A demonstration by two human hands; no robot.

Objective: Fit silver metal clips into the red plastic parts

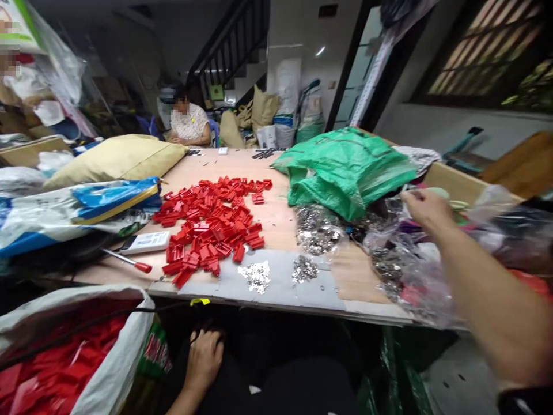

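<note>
Right hand (427, 208) half-curled beside green sack (341, 167), left hand (204, 354) loosely curled below tabletop (279, 222); grip unclear on both. Red parts (211, 227) lie heaped atop; snagged sack could spill bagged metal pieces (317, 229) among them.

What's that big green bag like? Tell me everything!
The green bag looks like thin, shiny plastic, all crinkled, with dark streaks on top. It lies slumped on the table, right of the red pieces, its near edge against a clear bag of metal bits. The right hand is close by; I can't tell if they touch.
</note>
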